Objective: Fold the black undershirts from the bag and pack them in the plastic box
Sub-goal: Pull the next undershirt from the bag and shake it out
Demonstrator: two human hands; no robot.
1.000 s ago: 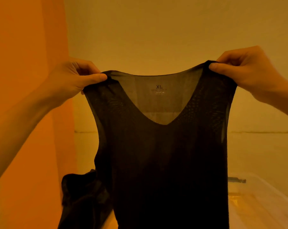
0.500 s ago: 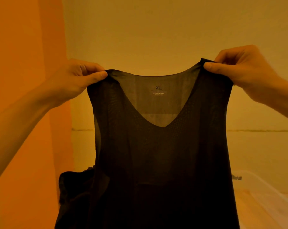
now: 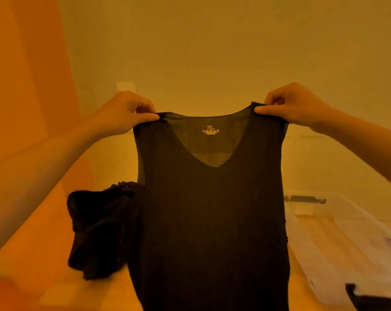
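Pinching thumb against curled fingers, my left hand (image 3: 122,115) and right hand (image 3: 295,106) each clamp one shoulder strap of the black undershirt (image 3: 212,209), which hangs in the air between them. Its left edge overlaps a dark bundle (image 3: 100,230) lying on the surface (image 3: 44,265), its right edge passes just beside the clear plastic box (image 3: 347,232), and bare wall (image 3: 212,52) stands open above; the long axis runs straight down, neck up, V-neck and XL label facing me, hem out of view. Against a second ago the pinch is unchanged, but the shirt sits lower in view and more of the bundle and box shows.
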